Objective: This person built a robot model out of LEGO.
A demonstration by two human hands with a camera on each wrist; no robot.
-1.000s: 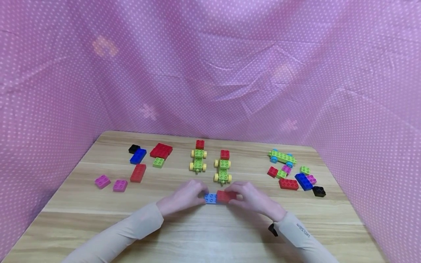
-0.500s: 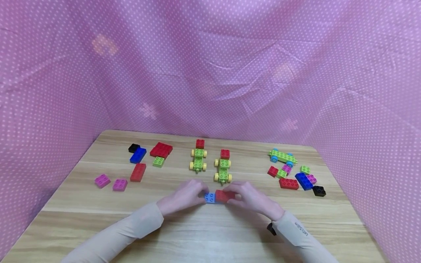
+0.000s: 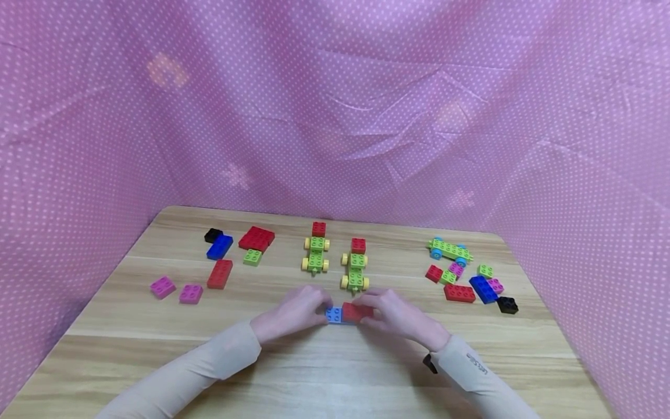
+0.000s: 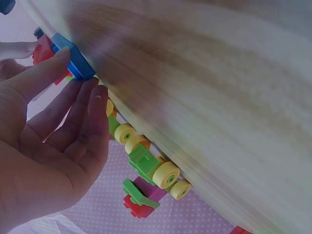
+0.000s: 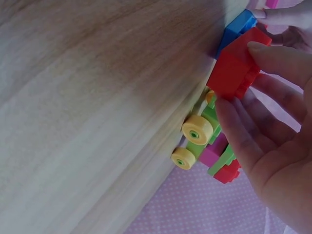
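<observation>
A light blue plate lies on the wooden table with a red brick on its right end. My left hand pinches the plate's left end; in the left wrist view the thumb lies on top of the blue plate and the fingers curl at its edge. My right hand pinches the red brick between thumb and fingers, against the blue plate. The underside of the pair is hidden.
Just behind the hands stand two green wheeled cars with red bricks on them. A third green car and loose bricks lie at the right, more loose bricks at the left. Pink dotted cloth walls the table.
The right hand with the red brick has edged slightly left along the blue plate. The left hand has stayed in place.
</observation>
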